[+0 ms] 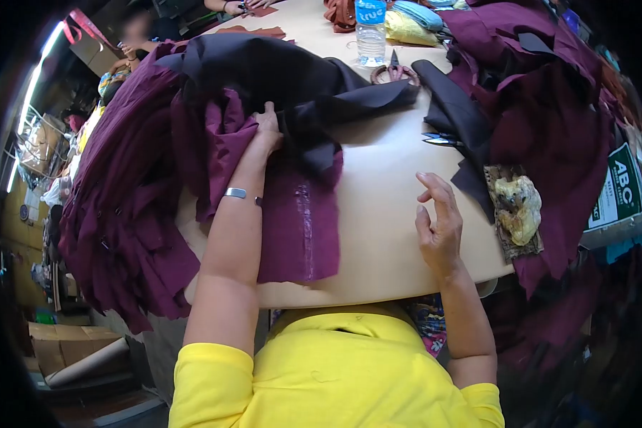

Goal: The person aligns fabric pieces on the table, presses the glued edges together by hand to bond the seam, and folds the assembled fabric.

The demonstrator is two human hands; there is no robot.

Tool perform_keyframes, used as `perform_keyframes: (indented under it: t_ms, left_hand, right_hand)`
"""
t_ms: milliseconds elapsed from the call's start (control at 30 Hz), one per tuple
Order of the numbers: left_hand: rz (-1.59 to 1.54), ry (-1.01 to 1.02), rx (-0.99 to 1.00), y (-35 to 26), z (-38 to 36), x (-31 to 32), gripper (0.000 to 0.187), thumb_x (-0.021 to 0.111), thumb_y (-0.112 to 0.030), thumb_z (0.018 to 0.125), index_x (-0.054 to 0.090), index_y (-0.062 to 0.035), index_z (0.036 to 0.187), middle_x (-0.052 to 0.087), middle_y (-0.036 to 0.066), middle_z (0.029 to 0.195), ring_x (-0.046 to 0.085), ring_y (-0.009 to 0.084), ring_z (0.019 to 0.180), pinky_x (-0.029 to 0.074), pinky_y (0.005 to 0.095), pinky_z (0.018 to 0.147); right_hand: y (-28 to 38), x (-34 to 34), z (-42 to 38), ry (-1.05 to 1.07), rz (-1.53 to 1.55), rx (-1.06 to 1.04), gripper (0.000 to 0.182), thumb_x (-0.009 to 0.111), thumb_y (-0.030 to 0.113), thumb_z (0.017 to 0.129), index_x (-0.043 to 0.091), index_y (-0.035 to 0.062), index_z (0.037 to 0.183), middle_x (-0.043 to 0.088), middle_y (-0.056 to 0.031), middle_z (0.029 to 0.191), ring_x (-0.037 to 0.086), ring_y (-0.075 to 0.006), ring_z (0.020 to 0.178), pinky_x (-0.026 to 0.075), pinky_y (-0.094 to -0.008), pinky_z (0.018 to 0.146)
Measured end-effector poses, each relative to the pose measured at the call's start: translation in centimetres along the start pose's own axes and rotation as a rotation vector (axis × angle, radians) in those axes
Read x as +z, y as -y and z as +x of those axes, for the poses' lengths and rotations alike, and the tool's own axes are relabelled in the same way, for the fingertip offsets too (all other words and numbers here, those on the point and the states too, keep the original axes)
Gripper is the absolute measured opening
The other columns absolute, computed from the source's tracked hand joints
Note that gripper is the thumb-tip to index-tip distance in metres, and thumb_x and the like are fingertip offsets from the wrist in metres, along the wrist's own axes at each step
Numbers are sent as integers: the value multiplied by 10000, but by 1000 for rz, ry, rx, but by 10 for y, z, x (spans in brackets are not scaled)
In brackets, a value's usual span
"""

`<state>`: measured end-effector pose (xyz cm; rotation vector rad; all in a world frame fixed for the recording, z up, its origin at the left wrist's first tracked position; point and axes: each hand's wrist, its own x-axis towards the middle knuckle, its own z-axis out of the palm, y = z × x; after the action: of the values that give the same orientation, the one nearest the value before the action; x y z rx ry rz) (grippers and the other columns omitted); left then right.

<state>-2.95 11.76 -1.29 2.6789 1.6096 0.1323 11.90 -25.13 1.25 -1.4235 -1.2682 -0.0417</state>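
My left hand [267, 128] reaches to the fabric at left centre, between folded purple cloth and black cloth [242, 64]; its fingers are partly hidden, so what they grip is unclear. Below it a purple fabric piece [321, 228] with a whitish shiny strip lies on the table [378, 207]. My right hand [441, 221] hovers over the right part of the table, fingers apart and slightly bent, holding nothing. To its right sits a yellowish lump [517, 207] on a brown pad. Small scissors or snips [442, 140] lie beside a roll of black cloth [453, 107].
A large purple cloth pile [128, 185] hangs over the left edge, another [542, 121] over the right. A water bottle [371, 32] and scissors [394, 71] stand out at the back. Another person's hands [237, 7] are at the far edge. An ABC box [617, 185] is at right.
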Motion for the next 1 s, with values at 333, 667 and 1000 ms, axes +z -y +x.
perform_keyframes:
  t_ms: [333,667,1000]
  left_hand:
    - [-150,-101,835,-58,-25,-99,220,604,-70,728,536,-59,937,523,153,921,516,367,912,441,421,780]
    - [319,115,1136,-30,-179,-184,56,502,-104,742,552,-86,724,476,73,871,497,256,838,425,340,725]
    - [707,-323,630,112,-83,-152,115,492,-65,775,579,-49,848,549,94,993,554,254,919,445,364,766]
  right_hand:
    - [-4,-12,1,-183,-59,-39,527,472,-115,741,457,9,1253,527,-134,1204,530,-223,862,450,-313,798]
    - [-18,-34,9,-546,-4,-95,491,474,166,921,304,-13,1346,441,-188,1313,455,-224,1099,329,-371,959]
    - [-7,-4,0,28,8,200,576,608,11,786,415,92,1322,608,-87,1054,555,-220,917,453,-327,828]
